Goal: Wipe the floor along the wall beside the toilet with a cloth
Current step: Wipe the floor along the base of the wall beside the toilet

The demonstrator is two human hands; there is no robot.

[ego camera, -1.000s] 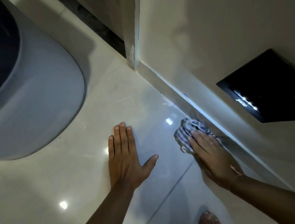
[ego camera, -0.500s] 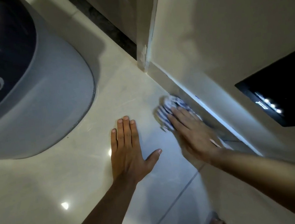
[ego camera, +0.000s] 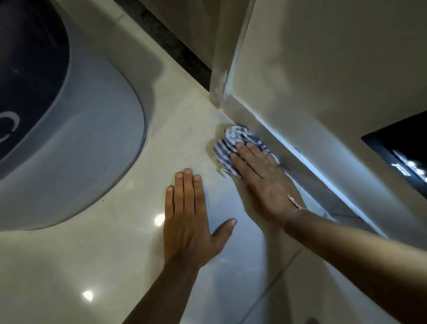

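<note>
Both hands flat, fingers together: left hand (ego camera: pixel 186 216) on floor (ego camera: pixel 59 275), right hand (ego camera: pixel 266 182) pressing cloth (ego camera: pixel 234 140).

Blue-and-white striped cloth (ego camera: pixel 234 147), crumpled against a cream wall (ego camera: pixel 328 53). Glossy cream floor tiles (ego camera: pixel 59 275) left of the cloth, dotted with white light glints. Further left, pale grey toilet (ego camera: pixel 93 155) with a dark navy top bearing white letters. Right of the cloth, glossy black panel (ego camera: pixel 426 151) on the wall.
</note>
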